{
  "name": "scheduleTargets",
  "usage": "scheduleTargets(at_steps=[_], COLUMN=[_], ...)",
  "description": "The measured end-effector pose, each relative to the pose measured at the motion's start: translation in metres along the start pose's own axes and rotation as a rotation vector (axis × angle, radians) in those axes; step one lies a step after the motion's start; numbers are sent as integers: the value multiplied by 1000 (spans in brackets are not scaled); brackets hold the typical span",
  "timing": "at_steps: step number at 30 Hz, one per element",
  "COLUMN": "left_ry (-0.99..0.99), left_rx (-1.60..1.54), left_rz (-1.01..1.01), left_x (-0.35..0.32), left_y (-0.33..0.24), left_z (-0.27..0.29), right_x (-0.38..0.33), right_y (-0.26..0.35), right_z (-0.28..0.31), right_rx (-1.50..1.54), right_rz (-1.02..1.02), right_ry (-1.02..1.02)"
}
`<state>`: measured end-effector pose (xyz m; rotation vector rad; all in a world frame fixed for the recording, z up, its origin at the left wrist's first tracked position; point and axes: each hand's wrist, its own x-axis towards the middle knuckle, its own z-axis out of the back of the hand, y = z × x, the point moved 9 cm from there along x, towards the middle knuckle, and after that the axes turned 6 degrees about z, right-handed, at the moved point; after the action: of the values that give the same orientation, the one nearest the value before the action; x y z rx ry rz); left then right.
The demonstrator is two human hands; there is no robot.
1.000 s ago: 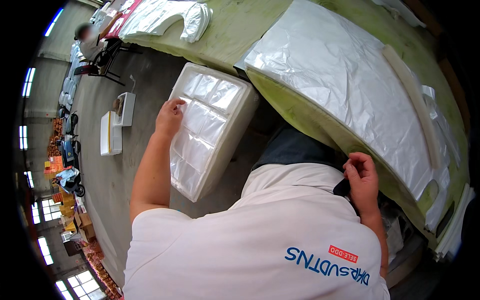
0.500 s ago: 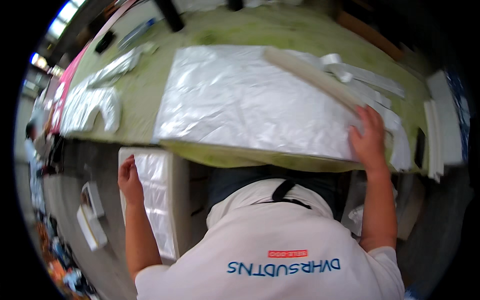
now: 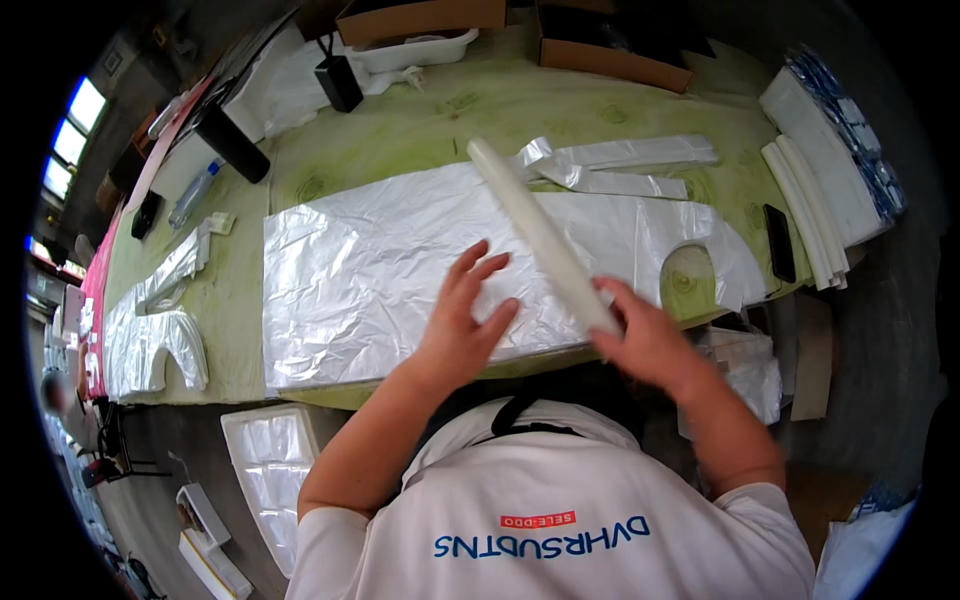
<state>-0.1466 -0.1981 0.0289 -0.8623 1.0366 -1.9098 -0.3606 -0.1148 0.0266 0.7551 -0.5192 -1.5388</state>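
My right hand [image 3: 645,340] grips the lower end of a long, pale, cream-white roll [image 3: 530,225] that slants up and leftward. Beneath it, a shiny, crinkled white plastic sheet [image 3: 340,280], cut like an apron with a curved notch on its right, lies flat on the table. My left hand [image 3: 455,325] hovers over the sheet's near middle, fingers spread and holding nothing, left of the roll. White plastic strips [image 3: 640,152] extend along the sheet's far right side.
Another folded plastic piece [image 3: 150,345] lies on the green-covered table [image 3: 400,130] at left. A black phone [image 3: 778,243] and more white rolls [image 3: 800,210] are at right. A bottle [image 3: 195,195] and black cylinder [image 3: 232,145] stand back left. Cardboard boxes [image 3: 610,60] line the far side.
My right hand has moved leftward, swinging the roll steeper across the sheet. My left hand has come from beside the table to above the sheet, and the view has shifted right.
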Motion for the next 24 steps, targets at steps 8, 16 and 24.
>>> scheduleTargets(at_steps=[8,16,24], left_ry=[225,289,371], left_rx=[402,475,416], left_rz=[-113,-76,-192], left_x=[10,17,57], left_y=[-14,-24,-76], left_z=[-68,-61,-117], right_x=[-44,-41,-53], right_y=[-15,-11,-27], right_z=[-94,-100,-95], right_rx=[661,810,873], right_rz=[18,45,52], right_ry=[52,73,-36])
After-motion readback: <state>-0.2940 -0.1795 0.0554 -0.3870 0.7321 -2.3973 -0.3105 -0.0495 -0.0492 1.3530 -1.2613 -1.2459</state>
